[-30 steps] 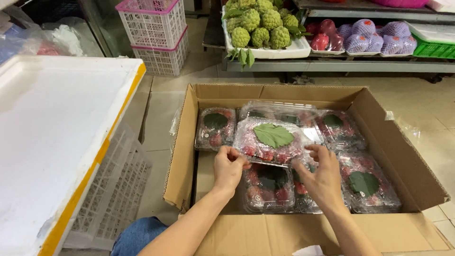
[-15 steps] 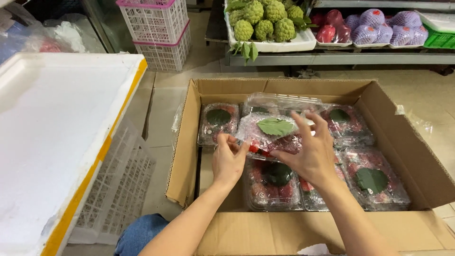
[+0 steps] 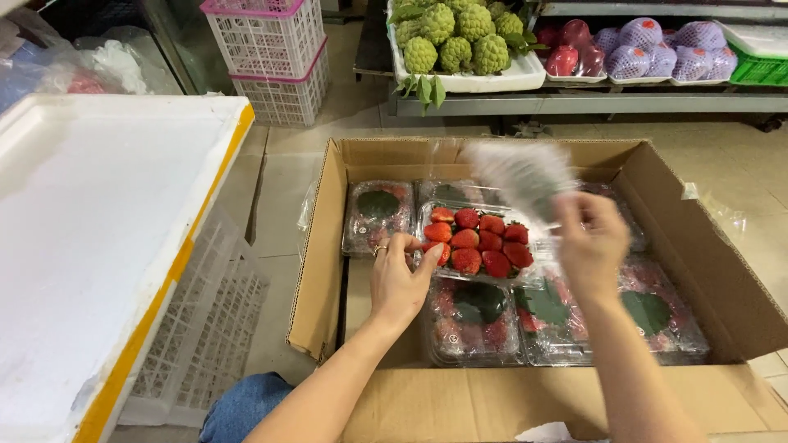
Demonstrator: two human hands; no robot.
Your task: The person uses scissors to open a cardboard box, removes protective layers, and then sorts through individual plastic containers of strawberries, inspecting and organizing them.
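Currently, nearest the camera, the left hand [image 3: 400,283] grips the edge of the opened strawberry tray [image 3: 476,244] in the cardboard box [image 3: 316,271], the right hand [image 3: 593,239] pinches the blurred clear lid [image 3: 521,176] above, and the surrounding trays [image 3: 377,215] remain covered.

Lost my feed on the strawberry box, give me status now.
Left hand steadies open strawberry punnet. Right hand lifts its clear lid, blurred. Sealed punnets underneath in the cardboard box; nothing in the way.
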